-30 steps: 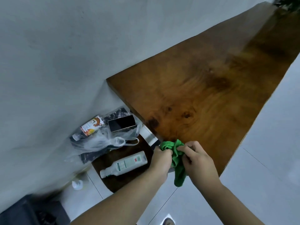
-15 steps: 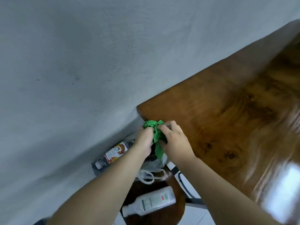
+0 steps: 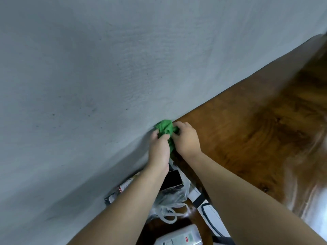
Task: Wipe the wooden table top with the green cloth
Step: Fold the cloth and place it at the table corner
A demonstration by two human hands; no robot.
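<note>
Both hands grip the bunched green cloth (image 3: 165, 129): the left hand (image 3: 159, 149) pinches its near side, the right hand (image 3: 185, 138) closes over its right. The cloth sits at the bench (image 3: 247, 131) corner, against the wall (image 3: 106, 76). Better to flatten it first, then push along the wall edge with even pressure.

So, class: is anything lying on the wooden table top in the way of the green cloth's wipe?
Nothing visible: both hands, left and right, bunch the green cloth at the wooden table top's corner; the visible surface is bare.
</note>
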